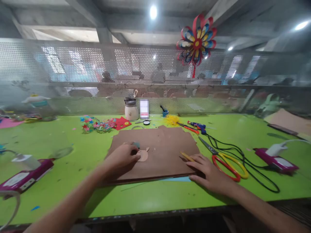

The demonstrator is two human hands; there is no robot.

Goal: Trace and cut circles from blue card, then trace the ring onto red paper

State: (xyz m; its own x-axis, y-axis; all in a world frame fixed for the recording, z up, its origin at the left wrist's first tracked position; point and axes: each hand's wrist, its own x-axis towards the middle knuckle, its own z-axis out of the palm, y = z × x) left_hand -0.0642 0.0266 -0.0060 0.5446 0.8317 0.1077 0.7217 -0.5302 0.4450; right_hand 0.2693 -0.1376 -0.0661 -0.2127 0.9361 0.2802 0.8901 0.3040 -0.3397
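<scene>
A brown cardboard sheet (167, 161) lies in front of me with a small pale apple-shaped paper cutout (143, 156) on it. My left hand (125, 157) has its fingers curled, with thumb and index finger at the cutout's left edge. A small teal piece (136, 144) shows just beyond those fingers; its kind is unclear. My right hand (205, 170) is at the cardboard's right edge, a yellow pencil (186, 156) in its fingers. The pencil points left, and a shadow falls under its end. Large scissors (228, 163) with red and yellow handles lie right of this hand.
Behind the cardboard stand a jar (131, 110), a phone (144, 109) and a blue pot (165, 113). A glue gun (198, 126) trails a black cord (243, 158) to the right. Purple power strips (277, 161) sit on both sides. Star decorations (97, 124) lie back left.
</scene>
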